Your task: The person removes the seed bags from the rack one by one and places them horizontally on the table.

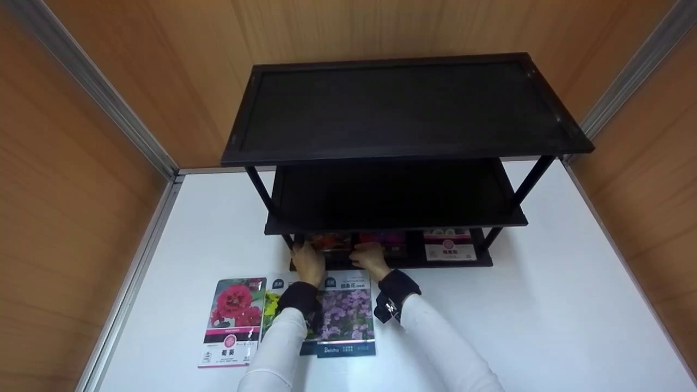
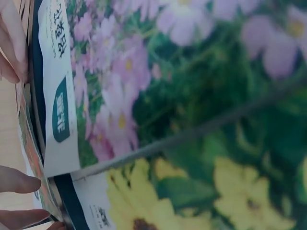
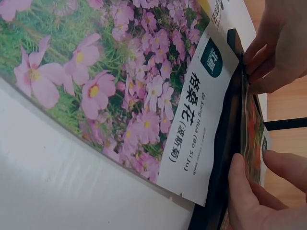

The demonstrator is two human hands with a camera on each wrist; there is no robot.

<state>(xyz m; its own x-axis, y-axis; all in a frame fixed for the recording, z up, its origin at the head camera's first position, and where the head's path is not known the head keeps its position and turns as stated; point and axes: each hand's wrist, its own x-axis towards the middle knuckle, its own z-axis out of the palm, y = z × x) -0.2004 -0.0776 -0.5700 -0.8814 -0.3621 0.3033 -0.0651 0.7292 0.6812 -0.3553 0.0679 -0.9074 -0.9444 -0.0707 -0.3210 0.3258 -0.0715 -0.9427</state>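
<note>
Both hands are at the front of the black rack's bottom shelf (image 1: 414,261), at a seed packet with orange-red flowers (image 1: 331,241) lying there. My left hand (image 1: 309,264) pinches its left front corner with bent fingers; in the right wrist view this left hand (image 3: 283,48) is uppermost. My right hand (image 1: 371,258) holds the right end, thumb and fingers about the edge (image 3: 253,139). To its right lie a magenta-flower packet (image 1: 389,239) and a white-and-pink packet (image 1: 450,250). The middle shelf partly hides these packets.
In front of the rack, a purple cosmos packet (image 1: 347,316), a yellow-flower packet (image 1: 270,305) and a red-flower packet (image 1: 234,321) lie on the white table (image 1: 544,326). The middle shelf (image 1: 392,196) and top shelf (image 1: 403,109) overhang the bottom one. Wooden panels (image 1: 71,179) enclose the table.
</note>
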